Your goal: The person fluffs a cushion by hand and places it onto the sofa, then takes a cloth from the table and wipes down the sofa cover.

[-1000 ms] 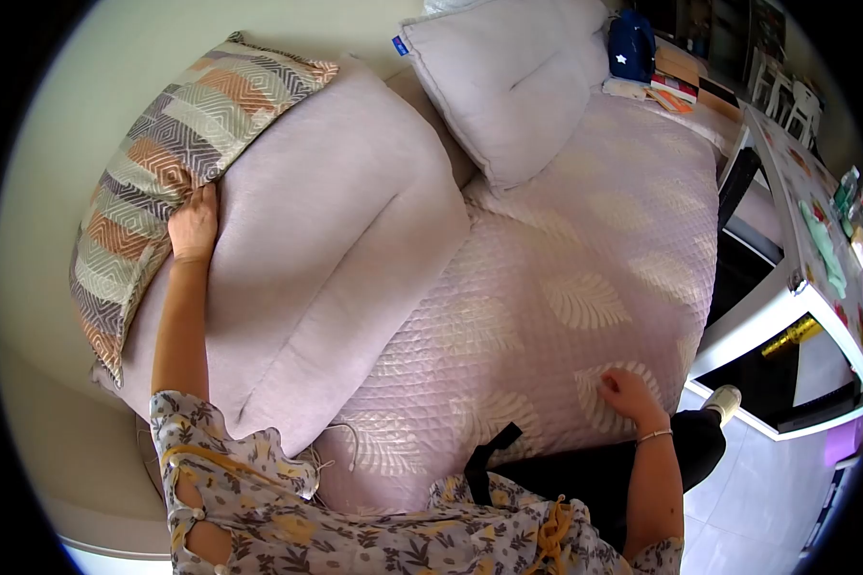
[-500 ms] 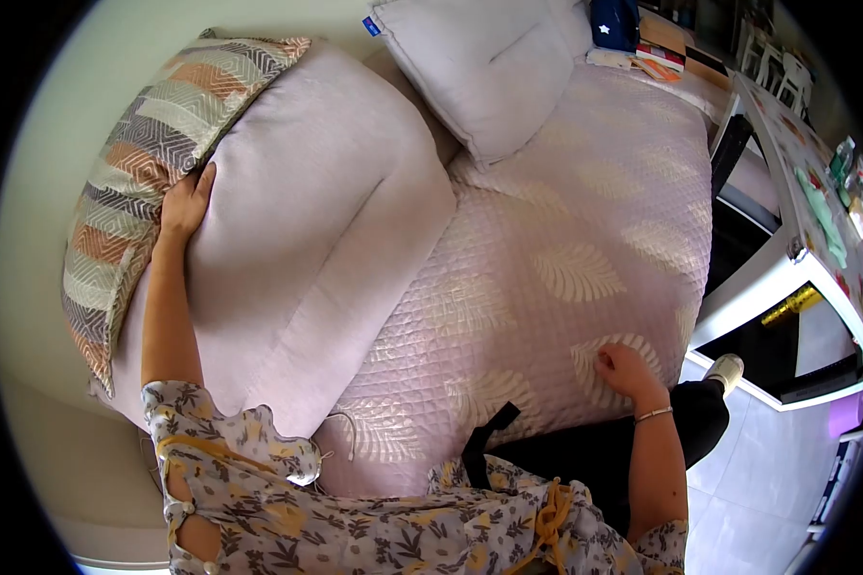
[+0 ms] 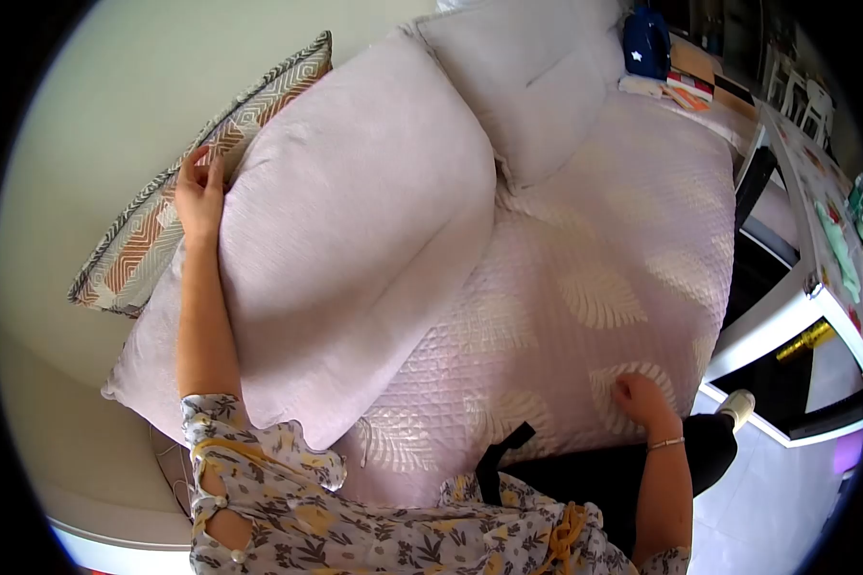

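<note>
My left hand (image 3: 199, 199) is at the patterned cushion (image 3: 144, 244), its fingers apart and touching the cushion's striped face. This cushion has zigzag bands in orange, grey and cream, and leans against the wall. In front of it, a big pale mauve pillow (image 3: 355, 182) covers its lower part. A second pale pillow (image 3: 527, 81) stands to the right, partly overlapped by the big one. My right hand (image 3: 645, 398) rests curled in a loose fist on the quilted cover (image 3: 594, 297), with nothing visible in it.
On the right stands a white-framed table (image 3: 815, 278) with a green cloth (image 3: 837, 244) on top. A dark blue bag (image 3: 646, 43) and an orange item (image 3: 686, 99) lie at the far end. My shoe (image 3: 736, 410) is beside the table.
The patterned cushion has tipped back towards the wall and sits lower behind the big pillow. That pillow has shifted up and right against the second one. My left hand's fingers have spread.
</note>
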Motion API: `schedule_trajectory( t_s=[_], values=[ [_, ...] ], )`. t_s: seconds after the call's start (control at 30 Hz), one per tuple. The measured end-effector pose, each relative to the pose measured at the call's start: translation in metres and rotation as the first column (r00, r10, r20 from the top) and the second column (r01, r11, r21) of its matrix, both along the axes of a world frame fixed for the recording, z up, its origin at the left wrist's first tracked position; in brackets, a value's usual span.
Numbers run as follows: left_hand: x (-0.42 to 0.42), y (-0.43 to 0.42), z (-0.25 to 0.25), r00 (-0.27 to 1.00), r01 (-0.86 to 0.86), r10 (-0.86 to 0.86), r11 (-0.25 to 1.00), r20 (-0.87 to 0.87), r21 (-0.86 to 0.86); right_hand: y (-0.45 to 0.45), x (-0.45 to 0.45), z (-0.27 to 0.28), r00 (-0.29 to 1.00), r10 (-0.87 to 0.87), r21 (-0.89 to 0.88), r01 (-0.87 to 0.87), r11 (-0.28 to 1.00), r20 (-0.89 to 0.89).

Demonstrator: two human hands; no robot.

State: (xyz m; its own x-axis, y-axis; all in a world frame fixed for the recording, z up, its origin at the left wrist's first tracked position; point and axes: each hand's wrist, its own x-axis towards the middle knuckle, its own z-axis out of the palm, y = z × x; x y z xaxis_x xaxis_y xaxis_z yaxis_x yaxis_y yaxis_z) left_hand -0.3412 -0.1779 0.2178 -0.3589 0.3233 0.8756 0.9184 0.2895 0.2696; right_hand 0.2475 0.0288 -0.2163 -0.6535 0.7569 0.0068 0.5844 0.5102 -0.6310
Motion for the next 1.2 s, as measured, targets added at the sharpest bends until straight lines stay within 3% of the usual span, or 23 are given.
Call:
schedule_trajectory(
  t_s=[0.03,0.07,0.1,0.13,0.17,0.2,0.37,0.43,0.53,0.6,0.67,0.7,0.73,0.77,0.8,0.83,0.9,0.93,1.0,1.07,1.1,1.17,1.2],
  values=[
    [0.005,-0.001,-0.001,0.98,-0.143,0.148,0.989,-0.134,0.043,0.001,-0.001,0.001,1.0,0.004,0.001,-0.004,1.0,0.007],
    [0.008,-0.005,0.003,0.951,-0.309,0.309,0.95,-0.005,-0.038,0.003,-0.003,0.001,1.0,0.009,0.016,-0.009,1.0,0.0],
    [0.013,-0.006,0.007,0.95,-0.314,0.314,0.949,-0.008,-0.026,0.001,-0.004,0.007,1.0,-0.001,-0.022,0.002,1.0,0.026],
    [0.015,-0.006,0.01,0.781,-0.58,0.536,0.813,-0.321,-0.055,0.0,-0.005,0.01,0.998,-0.012,-0.062,0.016,0.998,0.054],
    [0.019,-0.007,0.012,0.486,-0.793,0.642,0.609,-0.593,0.009,0.0,-0.003,0.011,0.999,-0.013,-0.053,0.016,0.998,0.052],
    [0.022,-0.011,0.018,0.468,-0.86,0.658,0.493,-0.589,-0.133,0.0,-0.003,0.011,0.999,-0.006,-0.047,0.009,0.999,0.054],
    [0.003,-0.035,0.047,0.475,-0.88,0.727,0.394,-0.496,-0.266,0.004,-0.002,0.0,1.0,-0.012,-0.056,0.012,0.998,0.004],
    [-0.011,-0.033,0.076,0.576,-0.803,0.693,0.381,-0.433,-0.457,0.0,-0.002,-0.004,0.997,-0.014,-0.015,0.015,1.0,0.07],
    [-0.06,-0.064,0.105,0.475,-0.824,0.66,0.566,-0.583,-0.032,0.006,0.013,-0.011,0.998,0.032,-0.033,-0.03,0.999,0.059],
    [-0.063,-0.081,0.139,0.526,-0.776,0.664,0.63,-0.531,0.018,0.01,0.014,-0.008,0.996,0.001,-0.119,0.01,0.993,0.095],
    [-0.083,-0.097,0.156,0.599,-0.784,0.669,0.603,-0.44,-0.149,0.011,0.016,-0.008,0.991,-0.019,-0.175,0.043,0.984,0.136],
    [-0.101,-0.105,0.142,0.506,-0.822,0.648,0.562,-0.569,-0.09,0.011,0.012,-0.01,0.988,-0.042,-0.159,0.066,0.985,0.148],
    [-0.202,-0.124,0.134,0.669,-0.742,0.594,0.56,-0.447,-0.367,0.013,0.007,-0.023,0.982,-0.072,-0.091,0.089,0.992,0.176],
    [-0.308,-0.139,0.097,0.742,-0.648,0.414,0.644,-0.527,-0.406,0.003,0.001,-0.003,0.986,-0.103,-0.091,0.115,0.989,0.13],
    [-0.305,-0.128,0.07,0.903,-0.374,0.204,0.805,-0.378,-0.46,-0.001,-0.004,0.003,0.978,-0.14,-0.099,0.156,0.983,0.155],
    [-0.312,-0.122,0.067,0.831,-0.526,0.283,0.679,-0.479,-0.512,-0.007,-0.007,0.005,0.97,-0.166,-0.105,0.187,0.977,0.179],
    [-0.29,-0.086,0.084,0.827,-0.417,0.262,0.88,-0.497,-0.229,-0.01,-0.006,-0.004,0.977,-0.158,-0.057,0.167,0.984,0.142],
    [-0.211,-0.065,0.088,0.795,-0.369,0.235,0.919,-0.559,-0.139,-0.01,-0.006,-0.007,0.978,-0.145,-0.089,0.16,0.983,0.15],
    [0.004,-0.029,0.06,0.784,-0.231,0.03,0.941,-0.62,-0.247,-0.006,-0.003,-0.004,0.976,-0.135,-0.111,0.155,0.982,0.168],
    [0.191,-0.012,0.024,0.77,-0.107,-0.257,0.85,-0.584,-0.516,-0.006,-0.01,0.0,0.968,-0.155,-0.108,0.179,0.978,0.199],
    [0.25,-0.005,0.008,0.75,-0.091,-0.371,0.763,-0.548,-0.64,-0.006,-0.014,0.002,0.959,-0.174,-0.109,0.202,0.973,0.224],
    [0.267,0.003,-0.035,0.633,-0.218,-0.486,0.635,-0.603,-0.741,-0.01,-0.01,0.009,0.962,-0.169,-0.16,0.205,0.966,0.214],
    [0.275,0.013,-0.051,0.676,-0.278,-0.464,0.559,-0.573,-0.781,-0.01,-0.006,0.013,0.971,-0.15,-0.213,0.189,0.959,0.185]
  ],
)
